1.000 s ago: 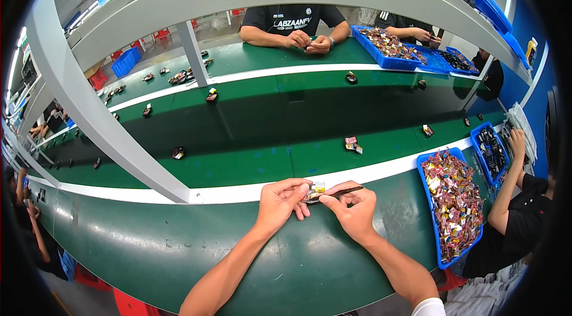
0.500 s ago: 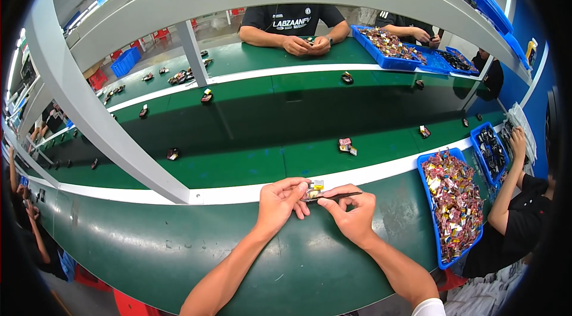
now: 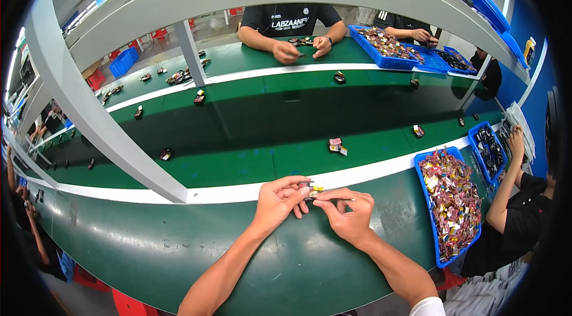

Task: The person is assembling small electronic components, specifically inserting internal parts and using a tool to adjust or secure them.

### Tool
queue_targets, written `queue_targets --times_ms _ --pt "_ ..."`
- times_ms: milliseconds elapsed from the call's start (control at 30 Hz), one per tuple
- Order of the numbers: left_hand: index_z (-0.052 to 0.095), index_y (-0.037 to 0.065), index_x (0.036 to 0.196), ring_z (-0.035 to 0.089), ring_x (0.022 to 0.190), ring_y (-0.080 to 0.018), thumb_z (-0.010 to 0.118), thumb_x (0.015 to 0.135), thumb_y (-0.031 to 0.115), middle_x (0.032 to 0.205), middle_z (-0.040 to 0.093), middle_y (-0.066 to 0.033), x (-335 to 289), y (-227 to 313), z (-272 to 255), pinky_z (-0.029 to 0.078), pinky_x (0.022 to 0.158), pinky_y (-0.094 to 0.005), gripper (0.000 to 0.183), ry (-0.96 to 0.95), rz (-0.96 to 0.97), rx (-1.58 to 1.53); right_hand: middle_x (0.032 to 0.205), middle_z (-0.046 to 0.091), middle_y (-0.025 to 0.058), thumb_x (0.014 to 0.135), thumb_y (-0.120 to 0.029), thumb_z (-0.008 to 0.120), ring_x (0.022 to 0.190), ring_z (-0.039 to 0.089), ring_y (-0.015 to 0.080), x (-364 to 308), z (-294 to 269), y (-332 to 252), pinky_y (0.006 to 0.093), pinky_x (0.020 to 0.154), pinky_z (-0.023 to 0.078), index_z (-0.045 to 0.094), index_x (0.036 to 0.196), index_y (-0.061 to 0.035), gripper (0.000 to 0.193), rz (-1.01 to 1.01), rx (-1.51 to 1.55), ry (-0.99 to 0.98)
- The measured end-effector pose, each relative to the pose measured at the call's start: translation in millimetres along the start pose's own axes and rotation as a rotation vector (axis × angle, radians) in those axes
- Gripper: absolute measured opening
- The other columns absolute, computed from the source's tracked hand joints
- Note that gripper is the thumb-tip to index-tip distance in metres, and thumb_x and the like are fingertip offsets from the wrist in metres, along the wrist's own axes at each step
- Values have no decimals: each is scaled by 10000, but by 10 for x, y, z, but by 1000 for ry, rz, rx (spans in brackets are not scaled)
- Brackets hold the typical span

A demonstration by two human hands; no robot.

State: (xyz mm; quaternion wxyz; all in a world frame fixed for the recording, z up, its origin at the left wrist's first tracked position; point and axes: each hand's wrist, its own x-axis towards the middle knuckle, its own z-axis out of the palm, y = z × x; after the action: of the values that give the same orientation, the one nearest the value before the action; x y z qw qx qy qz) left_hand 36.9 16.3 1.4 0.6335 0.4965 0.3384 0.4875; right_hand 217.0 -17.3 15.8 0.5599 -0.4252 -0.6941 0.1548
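Observation:
Just above the near edge of the belt, my left hand [image 3: 277, 204] pinches a small dark part [image 3: 313, 189] with yellow and pale labels between thumb and fingers. My right hand [image 3: 350, 219] is closed on a thin dark tool [image 3: 351, 200], perhaps tweezers, and its fingertips meet the part's right side. Fingers cover much of both things, so the tool's working end is hard to make out. Both forearms reach in over the green worktable [image 3: 238, 250].
A green conveyor belt [image 3: 238, 164] carries scattered dark parts, one labelled part [image 3: 337, 146] among them. At right stand a blue tray of small wrapped pieces [image 3: 450, 205] and a smaller tray of black parts [image 3: 488, 149]. A grey post [image 3: 107, 95] rises at left. Co-workers sit across and at right.
Parts on the belt have shifted left. The tool in my right hand has turned, showing less of its length. Across the belt, a person's hands have moved apart and lowered.

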Motion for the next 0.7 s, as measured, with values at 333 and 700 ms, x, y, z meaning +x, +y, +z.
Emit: queue_targets --times_ms 333,700 --pt "662 -84 1116 653 574 -148 647 957 51 767 687 -120 -7 18 35 510 472 -247 209 57 -45 21 796 767 36 707 38 799 456 552 79 -7 25 25 227 455 368 755 774 -77 141 -197 -46 9" --pt "641 -91 1073 641 535 -152 636 939 -1 734 659 -118 -8 33 64 500 447 -253 162 76 -65 76 782 759 5 687 43 788 516 624 110 -14 6 13 239 455 364 744 779 -97 174 -270 -122 -25"
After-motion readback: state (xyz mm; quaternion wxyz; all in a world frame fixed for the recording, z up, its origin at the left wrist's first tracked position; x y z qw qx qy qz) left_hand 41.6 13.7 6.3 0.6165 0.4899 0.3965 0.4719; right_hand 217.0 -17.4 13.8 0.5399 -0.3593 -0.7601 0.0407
